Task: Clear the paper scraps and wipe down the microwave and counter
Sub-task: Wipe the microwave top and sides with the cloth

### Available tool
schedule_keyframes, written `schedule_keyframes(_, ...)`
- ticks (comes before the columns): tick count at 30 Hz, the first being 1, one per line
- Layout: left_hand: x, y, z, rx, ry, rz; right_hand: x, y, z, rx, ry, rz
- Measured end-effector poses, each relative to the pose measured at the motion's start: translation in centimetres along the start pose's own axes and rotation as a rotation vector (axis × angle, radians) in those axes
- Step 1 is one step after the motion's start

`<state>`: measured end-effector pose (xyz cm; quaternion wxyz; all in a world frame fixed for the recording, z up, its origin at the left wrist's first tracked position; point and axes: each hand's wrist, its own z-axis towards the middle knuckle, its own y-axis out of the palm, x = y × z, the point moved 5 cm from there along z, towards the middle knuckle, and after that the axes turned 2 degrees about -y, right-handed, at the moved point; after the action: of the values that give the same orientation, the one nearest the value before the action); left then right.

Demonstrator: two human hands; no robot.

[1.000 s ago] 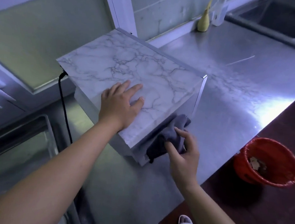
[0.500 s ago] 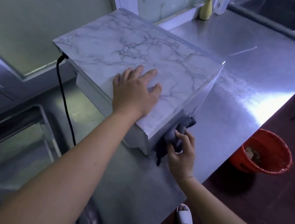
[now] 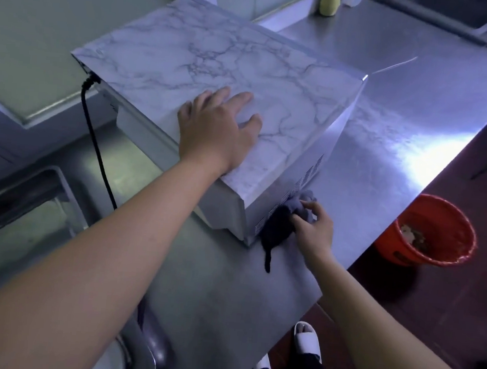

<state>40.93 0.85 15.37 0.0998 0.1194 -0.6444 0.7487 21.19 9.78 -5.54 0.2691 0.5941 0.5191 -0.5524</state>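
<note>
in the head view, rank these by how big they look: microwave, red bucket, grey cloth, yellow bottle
1. microwave
2. red bucket
3. grey cloth
4. yellow bottle: smallest as seen, but it stands far back and the frame crops its top, so its place against the cloth is unsure

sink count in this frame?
2. The near sink is sunk into the counter at lower left, left of the microwave. The far sink sits at top right, mostly cropped. Others may lie out of frame.
</note>
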Motion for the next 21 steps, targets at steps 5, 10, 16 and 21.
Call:
schedule_keyframes(5, 0.5, 0.1, -0.4, -0.012, 0.019, -0.006, -6.7, -4.1, -7.6, 0.164, -0.35, 0.146)
schedule_keyframes(10, 0.1, -0.3, -0.4, 0.004, 0.017, -0.012, -13.0, -2.9, -12.4, 0.072, -0.823, 0.129)
schedule_keyframes(16, 0.7, -0.4, -0.3, 0.049, 0.017, -0.025, -11.3, 1.2, -11.8, 0.177, -0.888, 0.123)
schedule_keyframes(21, 0.2, -0.3, -0.3, 0.068, 0.012, -0.023, -4.8, 3.0, -10.9, 0.126, -0.658, 0.116)
